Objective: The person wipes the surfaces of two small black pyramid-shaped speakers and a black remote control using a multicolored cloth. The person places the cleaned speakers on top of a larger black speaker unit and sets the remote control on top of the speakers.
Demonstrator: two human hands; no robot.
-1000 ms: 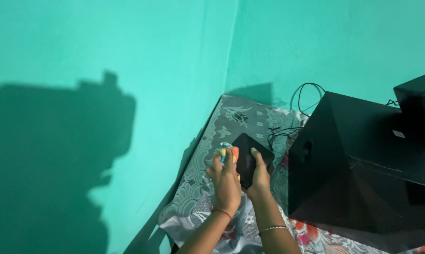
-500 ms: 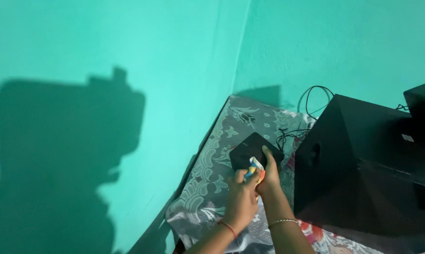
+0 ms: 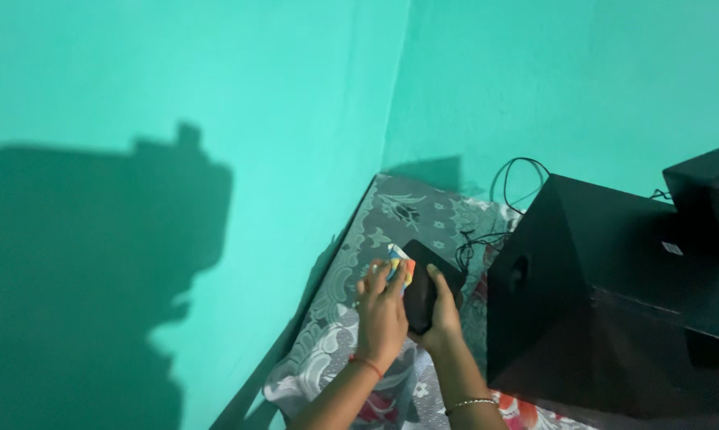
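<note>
Looking down from the head camera, the far left shows a green wall [image 3: 216, 95] with a big dark shadow [image 3: 96, 263] on it. Next to the wall, in the corner, a grey cloth with leaf shapes [image 3: 351, 263] covers a flat top. The person's left hand [image 3: 382, 314] rests over this cloth with a red thread around the wrist. Its fingers are curled around a small rag [image 3: 400, 266] that is orange, blue and white, and the rag is pressed against the left edge of a small black box [image 3: 427, 283]. The small black box sits on the cloth, tilted up a little, between the two hands. The right hand [image 3: 441, 318] is just beside the left one and grips the small black box from the near side, with the thumb lying across its dark top. A thin silver bangle [image 3: 469, 404] goes around the right wrist. Behind the box, black wires [image 3: 487, 227] lie in loops on the cloth and run up along the wall. Farther right stands a big black speaker [image 3: 606, 295], near the small box but not touching it. At the far right edge, a second black box [image 3: 706, 195] sits on top of the big one.
</note>
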